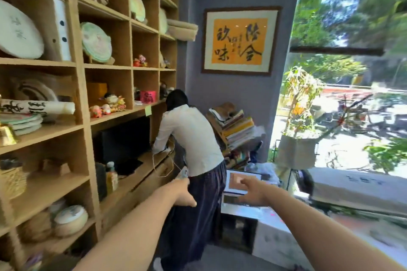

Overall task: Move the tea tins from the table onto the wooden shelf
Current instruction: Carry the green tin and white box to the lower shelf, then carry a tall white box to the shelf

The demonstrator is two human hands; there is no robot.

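Observation:
The wooden shelf fills the left side, its compartments holding wrapped tea cakes, figurines, rolled paper and round lidded jars. No tea tin shows clearly and no hand holds one. My left hand reaches forward beside the shelf's lower ledge, fingers loosely curled and pointing down, with nothing visible in it. My right hand stretches out in front of a laptop screen, fingers spread and empty. The picture is blurred by motion.
A person in a white shirt bends at the shelf counter straight ahead, handling cables. A stack of books leans in the corner under a framed calligraphy picture. A table edge and a large window are at right.

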